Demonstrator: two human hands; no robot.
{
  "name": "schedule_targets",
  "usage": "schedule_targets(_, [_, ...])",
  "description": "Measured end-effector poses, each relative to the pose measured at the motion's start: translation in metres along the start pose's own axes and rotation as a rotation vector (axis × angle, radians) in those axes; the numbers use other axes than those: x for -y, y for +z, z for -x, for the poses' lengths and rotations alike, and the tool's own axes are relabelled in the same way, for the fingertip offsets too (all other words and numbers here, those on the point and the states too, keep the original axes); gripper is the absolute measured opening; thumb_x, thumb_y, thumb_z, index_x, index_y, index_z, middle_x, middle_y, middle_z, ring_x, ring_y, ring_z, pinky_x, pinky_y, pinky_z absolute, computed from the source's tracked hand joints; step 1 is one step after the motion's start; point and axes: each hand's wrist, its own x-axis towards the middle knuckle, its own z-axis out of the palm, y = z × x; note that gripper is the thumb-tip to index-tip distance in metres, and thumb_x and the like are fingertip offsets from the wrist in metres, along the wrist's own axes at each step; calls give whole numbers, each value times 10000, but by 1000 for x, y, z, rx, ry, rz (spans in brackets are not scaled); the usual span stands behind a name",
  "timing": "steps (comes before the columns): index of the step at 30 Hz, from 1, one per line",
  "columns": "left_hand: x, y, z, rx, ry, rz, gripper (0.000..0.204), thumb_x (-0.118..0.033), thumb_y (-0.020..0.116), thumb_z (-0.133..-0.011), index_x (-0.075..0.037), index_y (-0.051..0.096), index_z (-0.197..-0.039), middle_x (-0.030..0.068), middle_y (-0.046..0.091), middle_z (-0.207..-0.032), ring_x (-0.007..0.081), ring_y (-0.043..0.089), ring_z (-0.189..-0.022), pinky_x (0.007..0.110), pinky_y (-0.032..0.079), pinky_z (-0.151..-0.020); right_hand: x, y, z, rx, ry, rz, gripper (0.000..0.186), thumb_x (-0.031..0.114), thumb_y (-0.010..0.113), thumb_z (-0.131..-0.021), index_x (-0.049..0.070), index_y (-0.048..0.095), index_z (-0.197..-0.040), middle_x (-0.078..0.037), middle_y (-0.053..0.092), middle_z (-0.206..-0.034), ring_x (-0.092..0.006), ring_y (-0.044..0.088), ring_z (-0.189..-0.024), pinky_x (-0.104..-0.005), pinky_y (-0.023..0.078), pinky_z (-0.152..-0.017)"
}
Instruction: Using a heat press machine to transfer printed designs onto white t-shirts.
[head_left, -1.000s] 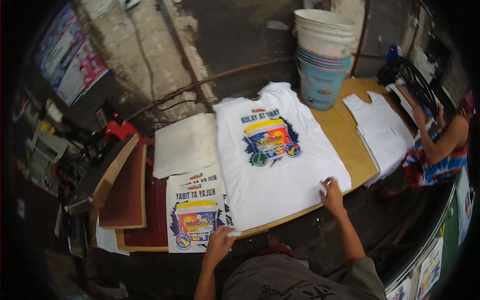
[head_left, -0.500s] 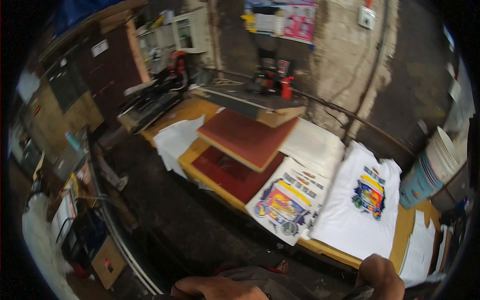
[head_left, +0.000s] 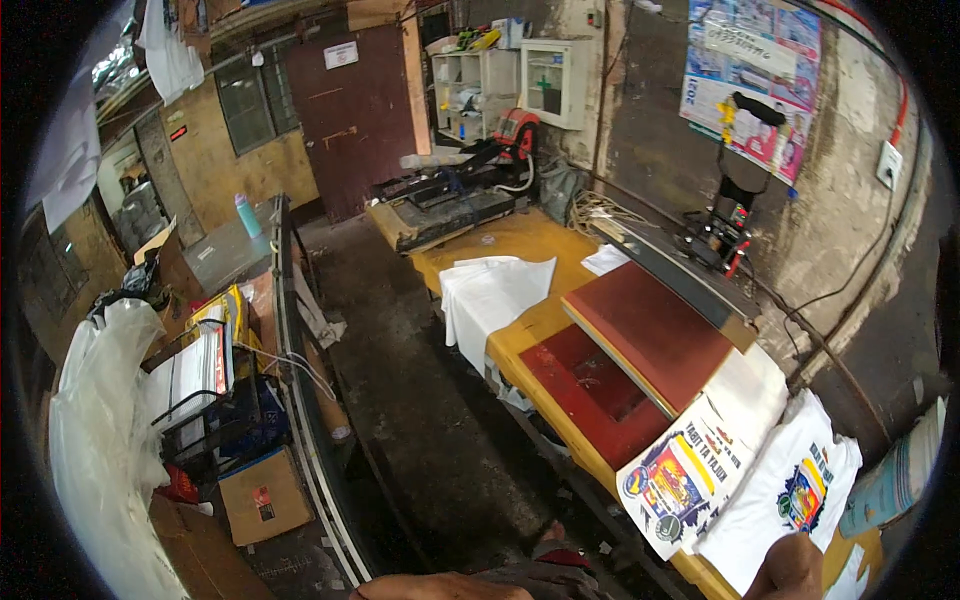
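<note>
While right hand (head_left: pixel 795 568) rests at white printed shirt (head_left: pixel 790 500) edge, fingers' state unclear; left forearm (head_left: pixel 440 587) low.

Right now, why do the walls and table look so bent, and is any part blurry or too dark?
Head view: the fisheye lens bows the workbench edge and wall toward a black rim; daylight is even, soft, without harsh glare; the printed white shirts stay readable, slightly soft; the right hand and left forearm at the bottom edge are smeared and cropped.

White cloth shirt (head_left: pixel 790 495) – printed, matt red platen (head_left: pixel 655 330), rough wall (head_left: pixel 850 200)
</note>
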Motion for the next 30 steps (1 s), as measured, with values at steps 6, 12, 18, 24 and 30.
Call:
schedule_targets(6, [15, -34, 1, -743, 234, -380, 385, -249, 488, -981, 61, 647, -817, 173, 615, -723, 196, 535, -503, 277, 409, -440, -119, -10, 41, -64, 332, -110, 244, 202, 647, -904, -13, 658, -787, -110, 596, -641, -238, 613, -550, -353, 473, -460])
schedule_targets(12, [20, -118, -13, -832, 252, -540, 288, -131, 587, -931, 8, 612, -681, 158, 595, -579, 169, 495, -413, 245, 372, -386, -225, -16, 76, -97, 517, -119, 166, 117, 719, -831, -8, 650, -746, -115, 640, -703, -263, 622, -588, -352, 463, -507])
schedule_targets(18, [26, -204, -22, -960, 156, -403, 298, -122, 611, -911, 6, 628, -643, 183, 611, -598, 187, 505, -428, 286, 384, -398, -316, -25, 107, -240, 570, -289, 130, 56, 749, -800, -26, 651, -775, -141, 648, -764, -273, 631, -661, -368, 482, -571])
schedule_targets(24, [35, -274, -6, -918, 224, -469, 125, -6, 756, -756, 16, 658, -681, 160, 634, -644, 210, 552, -501, 287, 420, -438, -371, -40, 115, -301, 707, -330, 123, 60, 756, -794, -16, 672, -842, -133, 657, -803, -277, 639, -721, -374, 485, -611])
schedule_targets(30, [73, -361, 5, -740, 678, -257, 118, -18, 753, -768, 32, 668, -703, 174, 642, -660, 213, 555, -497, 317, 440, -441, -422, -54, 103, -269, 731, -323, 90, 65, 726, -810, 2, 688, -860, -141, 661, -825, -295, 623, -706, -388, 476, -610])
